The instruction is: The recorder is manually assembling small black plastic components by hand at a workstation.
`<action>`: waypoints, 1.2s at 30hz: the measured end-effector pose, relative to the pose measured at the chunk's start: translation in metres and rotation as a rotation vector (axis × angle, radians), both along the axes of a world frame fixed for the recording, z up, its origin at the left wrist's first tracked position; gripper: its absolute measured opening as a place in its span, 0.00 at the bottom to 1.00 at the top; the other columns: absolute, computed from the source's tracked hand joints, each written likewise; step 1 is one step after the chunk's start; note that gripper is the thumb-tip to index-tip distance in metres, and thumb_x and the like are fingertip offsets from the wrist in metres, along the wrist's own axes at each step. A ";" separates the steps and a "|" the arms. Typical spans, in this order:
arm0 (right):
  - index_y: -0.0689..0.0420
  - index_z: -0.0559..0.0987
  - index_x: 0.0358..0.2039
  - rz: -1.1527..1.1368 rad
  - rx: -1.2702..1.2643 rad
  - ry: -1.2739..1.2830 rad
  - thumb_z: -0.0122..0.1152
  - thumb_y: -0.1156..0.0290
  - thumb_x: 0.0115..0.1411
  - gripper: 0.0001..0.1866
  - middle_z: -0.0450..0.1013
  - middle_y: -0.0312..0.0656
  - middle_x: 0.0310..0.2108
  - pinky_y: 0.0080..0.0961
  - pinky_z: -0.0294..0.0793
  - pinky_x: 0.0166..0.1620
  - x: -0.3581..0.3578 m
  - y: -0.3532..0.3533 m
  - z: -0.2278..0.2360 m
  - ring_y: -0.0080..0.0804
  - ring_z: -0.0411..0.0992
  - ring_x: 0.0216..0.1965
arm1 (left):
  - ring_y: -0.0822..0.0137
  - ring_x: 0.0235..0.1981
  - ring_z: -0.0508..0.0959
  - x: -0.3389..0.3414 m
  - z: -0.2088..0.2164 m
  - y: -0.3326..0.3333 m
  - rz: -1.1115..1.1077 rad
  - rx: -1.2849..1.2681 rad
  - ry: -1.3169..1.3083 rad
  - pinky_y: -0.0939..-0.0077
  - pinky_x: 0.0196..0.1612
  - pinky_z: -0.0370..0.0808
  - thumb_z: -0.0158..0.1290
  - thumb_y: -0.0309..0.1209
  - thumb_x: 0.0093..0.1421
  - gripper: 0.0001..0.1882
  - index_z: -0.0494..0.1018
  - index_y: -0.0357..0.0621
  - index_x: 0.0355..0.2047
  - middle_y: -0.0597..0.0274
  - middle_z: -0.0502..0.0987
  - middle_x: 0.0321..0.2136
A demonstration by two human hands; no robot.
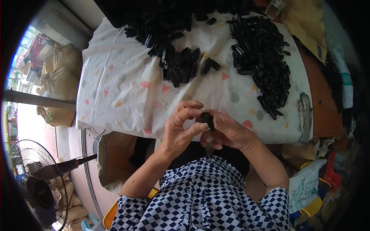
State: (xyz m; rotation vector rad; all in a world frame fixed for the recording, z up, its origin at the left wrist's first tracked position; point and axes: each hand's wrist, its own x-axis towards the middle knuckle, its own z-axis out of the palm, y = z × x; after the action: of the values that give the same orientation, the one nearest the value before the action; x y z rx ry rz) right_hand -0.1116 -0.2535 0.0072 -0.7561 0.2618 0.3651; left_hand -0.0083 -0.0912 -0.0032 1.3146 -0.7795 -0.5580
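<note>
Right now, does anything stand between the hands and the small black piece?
Nothing visible does. The left hand and right hand both grip the small black piece with their fingers; the loose black pieces lie beyond them on the patterned tablecloth.

Blk. plastic, mostly semi-gloss w/ bright glints along the edges, makes up the L pile of parts [179, 63] and the R pile of parts [266, 57]; the small blk. part [208, 120] at ctr. looks like the same plastic, duller. Beneath the piles, a tablecloth [127, 77], smooth, lightly creased, w/ a soft sheen, either plastic or coated fabric, can't tell which. At R, a brown tabletop [325, 104], apparently wood, smooth & low-sheen, nr. matt tan paper [306, 29]. The checked shirt [200, 192] is soft matt cloth. At L, rough woven sacks [61, 84] & a fan [40, 190] w/ thin wire grille, prob. metal, and smooth dk. plastic hub.
</note>
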 end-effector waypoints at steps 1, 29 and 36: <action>0.57 0.65 0.52 0.040 0.066 -0.063 0.54 0.50 0.63 0.26 0.70 0.40 0.40 0.13 0.69 0.22 -0.004 0.003 -0.001 0.28 0.75 0.35 | 0.75 0.28 0.73 -0.003 0.006 0.000 -0.032 -0.014 0.290 0.81 0.29 0.73 0.60 0.25 0.55 0.10 0.75 0.41 0.38 0.62 0.70 0.46; 0.61 0.70 0.30 -0.126 -2.398 -0.099 0.65 0.78 0.48 0.12 0.63 0.43 0.35 0.29 0.78 0.33 -0.068 -0.099 -0.001 0.36 0.72 0.35 | 0.56 0.32 0.77 0.094 -0.018 -0.001 0.436 0.599 -0.744 0.67 0.35 0.73 0.46 0.18 0.55 0.14 0.72 0.44 0.41 0.54 0.74 0.33; 0.60 0.70 0.32 0.119 -2.526 0.002 0.62 0.79 0.51 0.10 0.66 0.43 0.34 0.33 0.74 0.36 -0.054 -0.114 0.000 0.39 0.71 0.37 | 0.51 0.39 0.76 0.128 -0.004 -0.017 0.235 0.814 -1.044 0.58 0.39 0.73 0.48 0.22 0.54 0.17 0.73 0.54 0.43 0.57 0.70 0.40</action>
State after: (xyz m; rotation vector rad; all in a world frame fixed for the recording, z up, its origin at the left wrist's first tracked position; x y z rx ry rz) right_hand -0.1655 -0.3676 0.0075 -3.2467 0.6338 -0.0884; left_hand 0.1198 -0.1080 -0.0076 2.4843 -1.2658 0.0915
